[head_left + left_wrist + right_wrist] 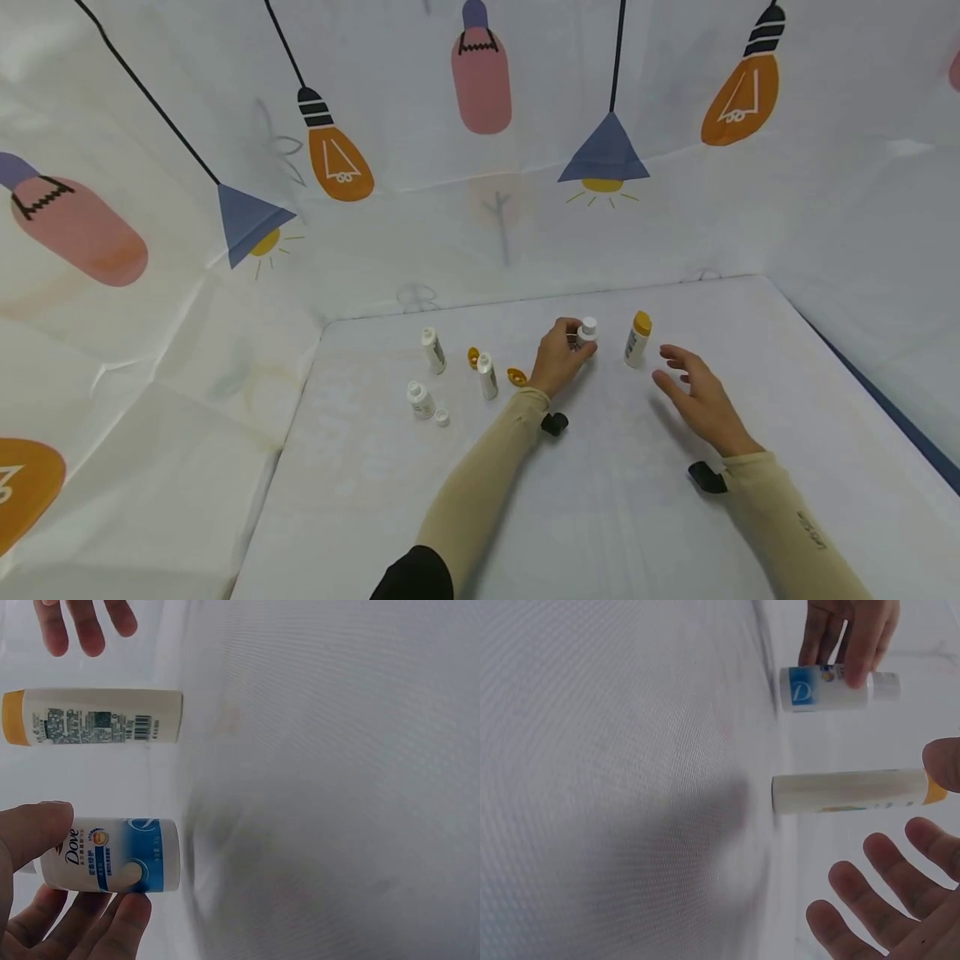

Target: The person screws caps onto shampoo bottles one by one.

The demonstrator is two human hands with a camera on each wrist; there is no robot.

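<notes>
White and blue, the bottle (124,859) sits upright in the left hand's (558,358) grip, clamped between thumb and fingers, its white cap (589,323) above them. Steady holding likely calls for light, even pressure and a level base, clear of the yellow-capped bottle (635,346) standing on the surface (615,500) toward the right hand (701,400), whose fingers are apart, holding nothing.
</notes>
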